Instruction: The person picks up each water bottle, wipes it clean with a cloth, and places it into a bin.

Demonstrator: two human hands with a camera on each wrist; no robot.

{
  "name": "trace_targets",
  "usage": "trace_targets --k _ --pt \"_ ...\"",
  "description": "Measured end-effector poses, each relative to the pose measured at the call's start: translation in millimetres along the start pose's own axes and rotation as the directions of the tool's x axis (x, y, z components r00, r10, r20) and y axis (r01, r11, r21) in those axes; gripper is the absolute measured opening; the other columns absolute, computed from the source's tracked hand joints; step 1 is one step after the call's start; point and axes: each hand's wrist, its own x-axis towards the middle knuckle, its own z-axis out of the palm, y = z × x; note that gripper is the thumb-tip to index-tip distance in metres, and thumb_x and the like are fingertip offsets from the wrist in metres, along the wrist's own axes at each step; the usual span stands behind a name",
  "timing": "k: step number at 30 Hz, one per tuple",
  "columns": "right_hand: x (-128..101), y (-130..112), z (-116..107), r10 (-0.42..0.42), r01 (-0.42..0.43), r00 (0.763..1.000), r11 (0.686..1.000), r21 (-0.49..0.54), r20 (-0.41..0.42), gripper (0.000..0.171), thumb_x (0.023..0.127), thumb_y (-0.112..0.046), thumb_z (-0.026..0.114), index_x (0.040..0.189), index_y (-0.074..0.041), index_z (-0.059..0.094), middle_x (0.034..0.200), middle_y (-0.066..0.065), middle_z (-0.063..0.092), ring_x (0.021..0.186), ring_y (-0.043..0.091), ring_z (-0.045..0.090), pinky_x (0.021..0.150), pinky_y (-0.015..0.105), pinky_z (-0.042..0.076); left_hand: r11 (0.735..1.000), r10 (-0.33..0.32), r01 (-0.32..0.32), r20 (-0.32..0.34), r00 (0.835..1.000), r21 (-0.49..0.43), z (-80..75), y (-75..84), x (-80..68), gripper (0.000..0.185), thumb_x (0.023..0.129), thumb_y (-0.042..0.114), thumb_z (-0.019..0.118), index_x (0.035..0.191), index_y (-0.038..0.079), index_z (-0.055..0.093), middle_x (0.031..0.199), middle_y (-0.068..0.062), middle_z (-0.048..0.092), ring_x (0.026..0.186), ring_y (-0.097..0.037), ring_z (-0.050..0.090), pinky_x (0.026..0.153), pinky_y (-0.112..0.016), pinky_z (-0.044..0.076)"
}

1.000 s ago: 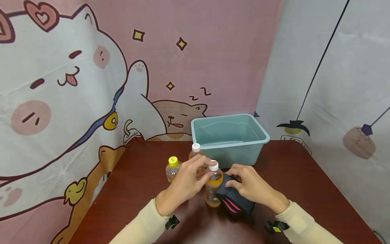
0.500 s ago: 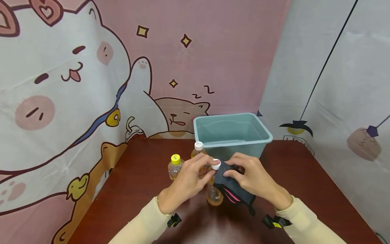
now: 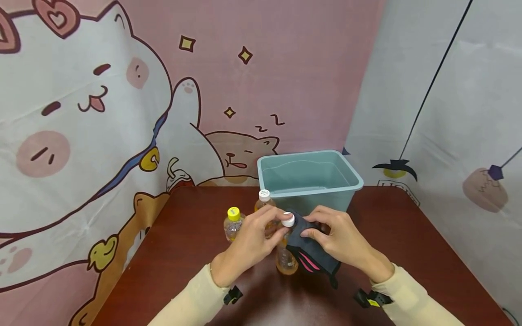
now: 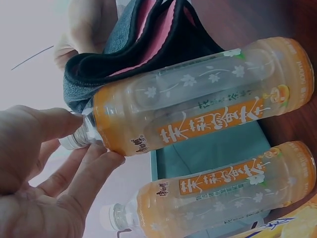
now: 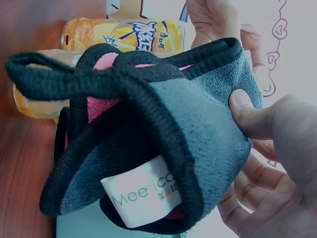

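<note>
Left hand (image 3: 248,242) pinches the neck of the bottle (image 3: 286,253) just under its white cap (image 3: 288,219), fingers (image 4: 86,171) curled round it; the left wrist view shows the same grip from below. Bottle stands upright on the desk (image 3: 183,253), near centre, orange tea inside, clear label with white flowers. Right hand (image 3: 340,240) grips a dark grey pouch (image 3: 311,253) with pink lining, thumb (image 5: 247,111) and fingers pinching its rim, and holds it against the bottle's right side, up near the cap. Pouch mouth faces the bottle; whether the rim is already over the cap I cannot tell. A black cord loop (image 5: 74,79) hangs off the pouch rim, and a white tag (image 5: 143,196) is sewn on its outside. Both arms wear cream sleeves (image 3: 191,301). Just behind the left hand stands a second tea bottle (image 3: 264,206) with a white cap, partly hidden by the fingers. Left of that, a smaller bottle with a yellow cap (image 3: 233,224). Far side of the desk, just behind the hands: teal plastic bin (image 3: 310,181), open top. Behind the desk hangs a pink cartoon cat backdrop (image 3: 102,113).
</note>
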Motion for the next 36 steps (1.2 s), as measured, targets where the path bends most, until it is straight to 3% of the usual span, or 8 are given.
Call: trace_targets --k 6,11,18,26,32,36 --pt "-1.4 -0.3 -8.1 -0.016 0.016 1.0 0.999 -0.031 -0.011 0.03 0.091 -0.004 0.099 0.115 -0.021 0.089 0.102 -0.012 0.077 0.077 0.0 0.057 0.065 0.014 0.049 0.999 0.013 -0.012 -0.027 1.0 0.036 0.0 -0.2 0.2 0.032 0.1 0.004 0.093 0.128 0.009 0.079 0.122 -0.005 0.08 0.094 -0.018 0.075 0.076 -0.024 0.065" --pt "-1.5 -0.5 -13.3 -0.025 0.024 0.999 0.999 -0.039 -0.025 0.032 0.09 -0.002 0.1 0.114 -0.02 0.089 0.1 -0.011 0.077 0.076 0.0 0.056 0.064 0.014 0.048 0.998 -0.015 0.018 -0.039 0.999 0.064 1.1 0.7 0.7 0.031 0.099 0.014 0.096 0.125 0.011 0.079 0.119 -0.003 0.08 0.095 -0.018 0.073 0.077 -0.021 0.061" --pt "-2.2 -2.9 -9.6 -0.017 0.016 1.0 1.0 -0.021 -0.015 0.032 0.09 -0.002 0.099 0.115 -0.019 0.089 0.099 -0.011 0.077 0.076 0.0 0.056 0.064 0.015 0.048 0.999 -0.029 0.031 -0.046 0.999 0.04 1.9 0.6 -1.1 0.028 0.099 0.011 0.095 0.123 0.011 0.081 0.119 -0.004 0.08 0.094 -0.021 0.076 0.077 -0.027 0.065" --pt "3.2 -6.9 2.3 0.01 -0.008 0.999 0.999 -0.038 0.052 0.026 0.093 -0.006 0.098 0.117 -0.012 0.089 0.098 -0.01 0.076 0.071 -0.003 0.052 0.06 0.017 0.049 1.0 -0.017 0.017 -0.039 0.999 -0.007 1.0 0.1 -1.8 0.03 0.099 0.007 0.094 0.126 0.009 0.083 0.119 -0.006 0.08 0.089 -0.019 0.072 0.072 -0.023 0.064" --pt "-5.5 1.4 5.6 0.045 -0.037 0.994 0.996 -0.079 0.103 0.024 0.091 -0.007 0.099 0.112 -0.011 0.088 0.093 -0.011 0.073 0.072 -0.006 0.05 0.06 0.02 0.05 1.0 -0.02 0.02 -0.019 1.0 -0.007 -0.4 0.2 1.2 0.027 0.1 0.007 0.093 0.124 0.01 0.081 0.12 -0.004 0.08 0.085 -0.018 0.069 0.07 -0.023 0.062" --pt "-14.3 12.1 14.8 0.093 -0.075 0.979 0.992 -0.104 0.182 0.02 0.093 -0.011 0.099 0.109 -0.014 0.088 0.092 -0.014 0.069 0.074 -0.006 0.05 0.062 0.019 0.049 1.0 -0.025 0.025 -0.018 1.0 -0.004 -0.7 -0.2 1.6 0.024 0.1 0.007 0.093 0.122 0.01 0.081 0.119 -0.004 0.08 0.087 -0.017 0.069 0.07 -0.021 0.061"
